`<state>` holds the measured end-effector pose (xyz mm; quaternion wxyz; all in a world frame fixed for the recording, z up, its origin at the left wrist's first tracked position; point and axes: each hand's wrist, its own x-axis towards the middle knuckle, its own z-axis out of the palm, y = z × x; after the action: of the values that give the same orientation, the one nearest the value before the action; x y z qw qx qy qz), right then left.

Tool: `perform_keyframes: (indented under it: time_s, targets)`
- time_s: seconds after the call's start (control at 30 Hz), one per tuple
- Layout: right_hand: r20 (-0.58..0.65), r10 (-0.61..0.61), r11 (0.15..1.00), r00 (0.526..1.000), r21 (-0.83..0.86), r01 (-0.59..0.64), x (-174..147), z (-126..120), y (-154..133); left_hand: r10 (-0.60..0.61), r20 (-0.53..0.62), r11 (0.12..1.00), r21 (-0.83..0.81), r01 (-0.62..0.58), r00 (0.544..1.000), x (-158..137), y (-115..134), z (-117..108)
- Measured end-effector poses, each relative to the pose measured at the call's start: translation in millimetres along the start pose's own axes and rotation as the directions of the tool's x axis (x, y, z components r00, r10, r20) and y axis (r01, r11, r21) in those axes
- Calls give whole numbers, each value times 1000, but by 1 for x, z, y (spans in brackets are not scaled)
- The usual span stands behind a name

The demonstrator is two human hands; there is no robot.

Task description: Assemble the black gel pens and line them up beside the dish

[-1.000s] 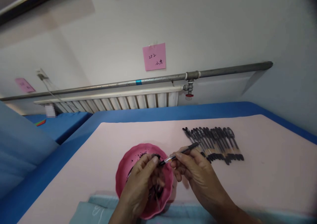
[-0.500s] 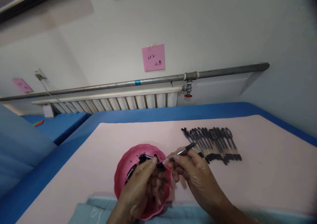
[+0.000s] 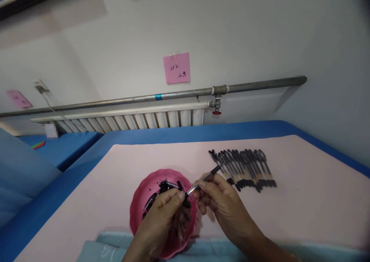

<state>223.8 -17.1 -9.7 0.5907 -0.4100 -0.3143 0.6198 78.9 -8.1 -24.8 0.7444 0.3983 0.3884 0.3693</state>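
Between thumb and fingers, my right hand [image 3: 218, 196] grips a pen [image 3: 199, 184] with a clear barrel and a black end that points up and right. The pen's lower end meets the fingertips of my left hand [image 3: 167, 212], which are closed around a small black part there, partly hidden. Both hands are over the right side of a pink scalloped bowl [image 3: 137, 194]. Inside the bowl lie small black pieces [image 3: 164, 185] and some pen parts. To the right, several black-capped pens [image 3: 243, 169] lie side by side in a row.
A pale pink sheet [image 3: 303, 200] covers the blue table [image 3: 196, 132]. Light-blue cloth [image 3: 112, 246] lies along the near edge. Behind stand a white radiator [image 3: 150, 119] and a metal pipe [image 3: 121, 101], with a pink note [image 3: 177, 68] on the wall.
The view has shifted slightly, moving the scene a little left. My hands stay together over the bowl, with the pen still held between them and at a slightly different tilt.
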Motion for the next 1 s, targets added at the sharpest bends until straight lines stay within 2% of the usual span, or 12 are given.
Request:
perform_keyframes:
  time_s: [0.1,0.33,0.53,0.7,1.0]
  targets:
    - [0,21,1000,1000,14,-21,0,0,0,28,-31,998,63,-26,999,0,-3,-2]
    - [7,45,997,999,58,-45,4,-4,5,106,-44,934,347,-85,993,0,-6,-3]
    - [-5,9,1000,1000,-16,-9,6,-9,6,146,-98,879,470,-84,984,0,2,-2]
    - [3,-24,996,1000,-85,24,6,-9,4,237,-274,893,440,-98,932,-1,11,-11]
    - [-7,-23,987,1000,-157,22,6,-11,3,339,-421,893,425,-148,841,-5,30,-37]
